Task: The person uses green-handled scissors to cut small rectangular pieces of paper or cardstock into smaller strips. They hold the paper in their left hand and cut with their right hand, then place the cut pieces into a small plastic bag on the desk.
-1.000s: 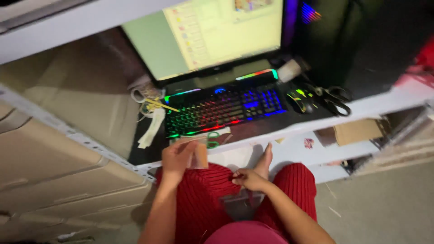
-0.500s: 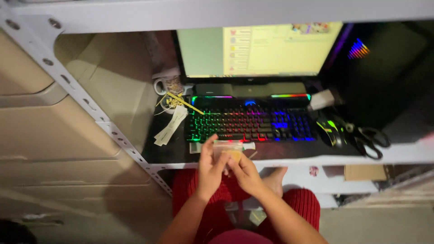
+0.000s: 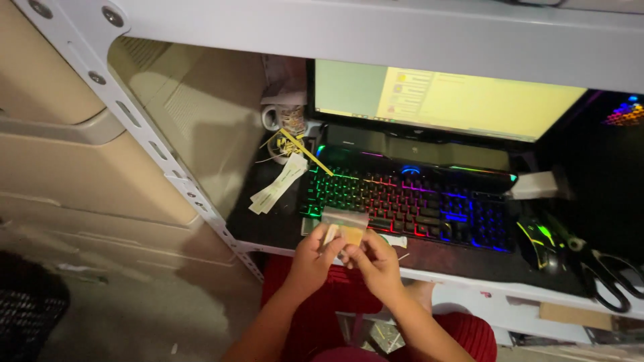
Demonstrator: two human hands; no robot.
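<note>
While the camera was still swinging around a second ago, both hands have now settled right at the front edge of the table (image 3: 469,265), just below the lit-up rainbow keyboard (image 3: 409,208). A second back the left hand (image 3: 312,258) had the little tan card (image 3: 350,234) up by itself and the right hand (image 3: 376,261) was down over the lap; half a second ago they came together, and now both are pinching the same small thing between them. So it's gone from a one-hand hold to a two-hand fiddle, which reads to me like fine work on the piece rather than carrying it anywhere.

Left hand: fingers curled in close, thumb and fingertips gripping the pale left end of the card. Right hand: also mostly closed, fingertips on the right side of it. Can't tell if there's a clear sleeve around the card or just something flat lying behind it on the table, it's blurry there.

Around it: monitor (image 3: 456,100) glowing yellowish behind the keyboard, a mug (image 3: 285,119) and some paper strips (image 3: 278,184) off to the left, a mouse (image 3: 540,238) and black scissors (image 3: 607,275) to the right. Red trousers below, plus a bare foot poking out.
</note>
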